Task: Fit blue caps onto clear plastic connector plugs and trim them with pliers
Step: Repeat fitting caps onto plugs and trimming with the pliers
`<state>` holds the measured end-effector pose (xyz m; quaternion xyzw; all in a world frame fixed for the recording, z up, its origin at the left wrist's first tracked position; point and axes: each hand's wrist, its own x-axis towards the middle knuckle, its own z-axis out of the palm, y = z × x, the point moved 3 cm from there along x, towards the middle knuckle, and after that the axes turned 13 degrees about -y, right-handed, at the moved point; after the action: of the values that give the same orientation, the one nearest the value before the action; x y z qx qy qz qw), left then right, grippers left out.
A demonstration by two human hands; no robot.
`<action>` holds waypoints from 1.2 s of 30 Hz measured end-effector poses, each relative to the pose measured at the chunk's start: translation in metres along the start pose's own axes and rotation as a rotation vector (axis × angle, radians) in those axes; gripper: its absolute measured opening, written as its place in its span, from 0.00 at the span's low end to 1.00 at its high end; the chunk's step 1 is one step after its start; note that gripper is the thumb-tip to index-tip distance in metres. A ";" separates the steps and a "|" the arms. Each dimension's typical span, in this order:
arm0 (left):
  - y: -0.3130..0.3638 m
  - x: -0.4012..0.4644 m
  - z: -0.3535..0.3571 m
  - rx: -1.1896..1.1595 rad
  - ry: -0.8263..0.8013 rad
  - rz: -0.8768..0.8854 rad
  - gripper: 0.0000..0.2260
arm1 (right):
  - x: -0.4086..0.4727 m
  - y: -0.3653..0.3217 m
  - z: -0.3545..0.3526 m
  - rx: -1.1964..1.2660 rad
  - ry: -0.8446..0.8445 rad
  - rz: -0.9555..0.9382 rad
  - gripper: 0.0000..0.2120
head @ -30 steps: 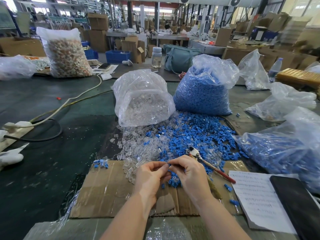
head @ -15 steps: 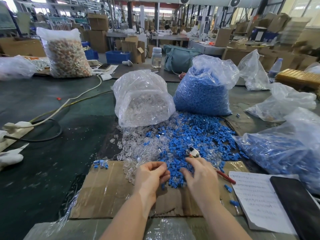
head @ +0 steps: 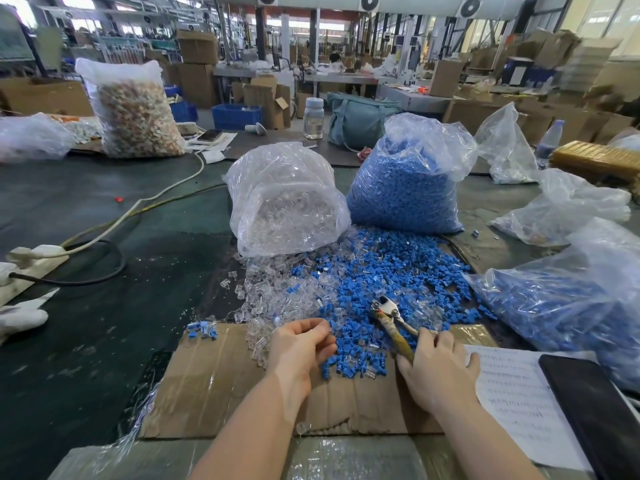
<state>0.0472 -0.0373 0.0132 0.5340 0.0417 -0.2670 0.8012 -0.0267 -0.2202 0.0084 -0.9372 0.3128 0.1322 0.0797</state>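
Hands at the near edge of the loose heap, both low over the flat brown cardboard sheet (head: pixel 214 386) on the dark green desk (head: pixel 104 327). Left hand (head: pixel 299 344): fingers curled, fingertips pinched together at the heap's edge, seemingly on a small clear plastic connector plug; too small to confirm. Right hand (head: pixel 438 368): fingers lie over the worn yellow-handled pliers (head: pixel 393 322), thumb side against the handle; whether the grip is closed I cannot tell.

Pliers' long axis runs from the right hand up and left, metal head resting on the heap of small blue plastic caps (head: pixel 391 271), jaws pointing away from the person. Scattered clear plugs (head: pixel 273 296) lie left of the blue, directly ahead of the left hand.

Judgement: a cap is needed next. Nearest caps sit between the two hands, just right of the left fingertips. The right hand is nearer the tool, the left nearer the parts.

Behind: clear bag of clear plugs (head: pixel 287 202), clear bag of blue caps (head: pixel 405 185).
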 end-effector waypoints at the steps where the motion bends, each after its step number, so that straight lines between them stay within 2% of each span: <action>1: 0.001 0.000 0.000 0.001 0.001 -0.001 0.04 | -0.001 -0.001 -0.002 0.033 0.011 -0.012 0.23; 5: 0.007 0.001 0.001 -0.009 -0.002 -0.007 0.04 | 0.002 -0.003 -0.015 0.160 -0.034 -0.024 0.16; 9: 0.016 0.003 0.002 -0.038 0.004 -0.021 0.04 | 0.001 -0.016 -0.033 0.410 -0.107 -0.198 0.11; 13: 0.031 0.009 0.004 -0.056 0.013 -0.011 0.02 | -0.015 -0.039 -0.048 0.759 -0.414 -0.350 0.09; 17: 0.042 0.017 0.003 -0.050 0.041 0.012 0.02 | -0.031 -0.056 -0.052 0.958 -0.669 -0.367 0.09; 27: 0.047 0.027 -0.010 -0.052 0.135 0.065 0.02 | -0.036 -0.070 -0.053 1.043 -0.830 -0.415 0.07; 30: 0.048 0.028 -0.012 -0.060 0.145 0.079 0.02 | -0.037 -0.069 -0.051 1.037 -0.838 -0.419 0.12; 36: 0.047 0.029 -0.013 -0.054 0.167 0.093 0.03 | -0.039 -0.070 -0.051 1.024 -0.861 -0.417 0.13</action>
<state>0.0973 -0.0232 0.0362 0.5339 0.0908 -0.1830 0.8205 -0.0042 -0.1545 0.0736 -0.6864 0.0902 0.3098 0.6518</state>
